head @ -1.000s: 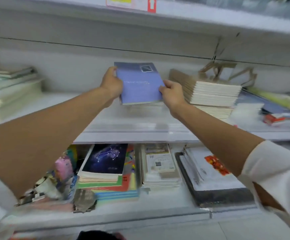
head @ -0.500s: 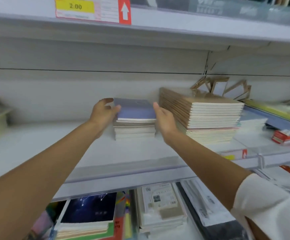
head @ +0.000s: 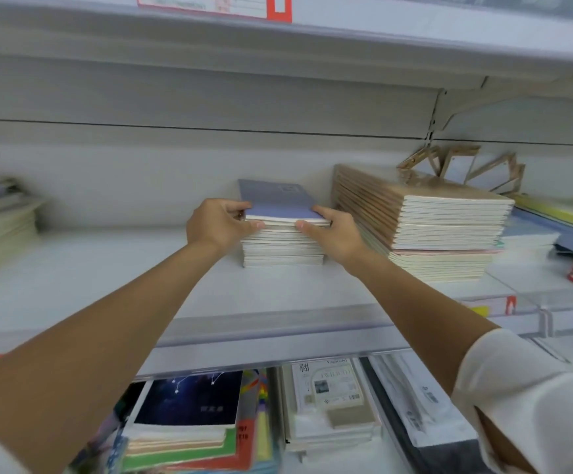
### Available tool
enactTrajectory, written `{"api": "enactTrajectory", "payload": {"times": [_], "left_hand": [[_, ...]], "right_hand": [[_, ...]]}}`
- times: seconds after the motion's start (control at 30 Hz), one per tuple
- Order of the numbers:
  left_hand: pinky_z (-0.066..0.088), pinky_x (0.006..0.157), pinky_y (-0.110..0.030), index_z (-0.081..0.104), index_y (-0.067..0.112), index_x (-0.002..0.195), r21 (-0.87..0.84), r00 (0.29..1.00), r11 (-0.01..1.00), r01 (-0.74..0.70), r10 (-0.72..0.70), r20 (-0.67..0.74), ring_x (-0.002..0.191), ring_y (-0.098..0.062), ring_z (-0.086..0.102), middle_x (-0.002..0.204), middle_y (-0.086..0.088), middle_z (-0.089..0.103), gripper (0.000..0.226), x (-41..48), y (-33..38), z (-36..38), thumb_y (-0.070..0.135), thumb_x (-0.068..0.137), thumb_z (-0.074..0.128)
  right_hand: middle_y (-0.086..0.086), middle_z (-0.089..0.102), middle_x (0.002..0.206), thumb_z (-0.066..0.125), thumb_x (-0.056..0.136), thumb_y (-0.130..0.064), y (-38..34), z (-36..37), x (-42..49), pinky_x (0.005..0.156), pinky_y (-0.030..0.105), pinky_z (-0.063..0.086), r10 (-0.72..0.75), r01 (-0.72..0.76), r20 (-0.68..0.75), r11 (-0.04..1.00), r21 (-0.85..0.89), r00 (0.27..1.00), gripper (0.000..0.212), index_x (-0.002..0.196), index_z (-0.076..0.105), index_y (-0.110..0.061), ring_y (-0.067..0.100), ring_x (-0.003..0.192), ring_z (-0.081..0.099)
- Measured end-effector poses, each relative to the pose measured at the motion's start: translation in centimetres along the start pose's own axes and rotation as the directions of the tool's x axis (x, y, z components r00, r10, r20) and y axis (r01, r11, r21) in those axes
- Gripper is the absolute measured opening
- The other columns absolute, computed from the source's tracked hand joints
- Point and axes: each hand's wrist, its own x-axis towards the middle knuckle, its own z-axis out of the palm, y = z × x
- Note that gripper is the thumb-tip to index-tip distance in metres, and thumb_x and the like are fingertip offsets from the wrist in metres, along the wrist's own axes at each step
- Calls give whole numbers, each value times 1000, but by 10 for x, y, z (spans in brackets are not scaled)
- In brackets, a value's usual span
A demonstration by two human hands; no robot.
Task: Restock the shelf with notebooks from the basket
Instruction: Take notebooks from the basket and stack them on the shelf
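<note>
Both hands [head: 278, 227] grip blue notebook [head: 278, 203] beside tall kraft stack [head: 449, 217].

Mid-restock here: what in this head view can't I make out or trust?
- Basket: not in the head view at all, so the stock left is unknown.
- Price label: cut off by the top edge.
- Blue notebook: cover print too blurred to read.
- Left stack: smeared by blur, cut by the left edge.
- Left hand and right hand: they cover the pile's corners, so alignment there is unclear.
</note>
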Motion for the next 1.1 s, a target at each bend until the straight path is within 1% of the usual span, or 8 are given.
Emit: {"api": "enactTrajectory", "payload": {"times": [0.1,0.3,0.47,0.6,0.7,0.8,0.93,1.1], "left_hand": [[44,80,-18,73,33,108,15,999,999,32,-31,-17,90,-3,64,96,14,72,50,6,0,1,45,62,87],[44,84,-18,72,34,108,-60,995,994,95,-94,13,91,-1,63,103,13,71,50,9,-3,-1,42,62,88],[51,90,-28,63,18,128,-283,986,953,108,-65,157,104,-15,64,122,2,65,49,-6,-3,-6,8,81,74],[54,63,-29,71,19,78,-250,994,964,95,-79,74,72,-16,65,87,-3,72,6,-31,3,-28,15,80,74],[50,63,-29,57,15,55,-160,995,983,94,-97,-13,57,-17,60,60,-3,65,29,-53,-5,-56,22,79,71],[40,60,-28,47,16,54,-115,983,984,135,-147,-105,58,-18,44,57,-1,46,29,-82,-16,-96,26,76,64],[34,56,-31,35,17,47,-95,924,959,268,-284,-258,53,-21,38,47,3,36,43,-133,-44,-157,28,83,55],[42,66,-36,53,4,69,-61,814,849,525,-521,-256,73,-29,51,71,-13,55,32,-210,-101,-237,23,95,48]], "right_hand": [[12,57,134,77,81,-18,0,4,1,108,32,41,14,-13,-17,995,99,1000,65,137,50,0,21,124,55],[10,55,136,73,85,-18,3,15,-2,95,11,34,-55,61,-82,996,64,995,59,136,50,0,15,124,51],[15,36,152,68,88,-33,1,13,-2,117,38,27,-33,32,-3,994,-108,999,63,142,46,-9,27,141,33],[13,24,157,64,86,-52,-19,13,-23,118,42,20,-116,63,-144,942,-330,983,62,139,52,-22,28,145,21],[8,57,129,68,87,-40,-47,36,-60,103,35,40,-296,244,-181,933,-263,938,42,120,66,-14,21,118,52],[-2,65,96,71,85,-27,-79,74,-104,77,28,50,-323,312,-89,942,-121,942,16,96,69,-15,11,77,59],[-12,63,72,72,83,-22,-108,132,-163,64,10,43,-344,344,67,939,5,937,5,82,67,-21,0,62,55],[-7,64,70,73,83,-13,-133,207,-231,70,32,55,-258,229,382,966,122,887,9,75,69,-14,10,67,59]]}}
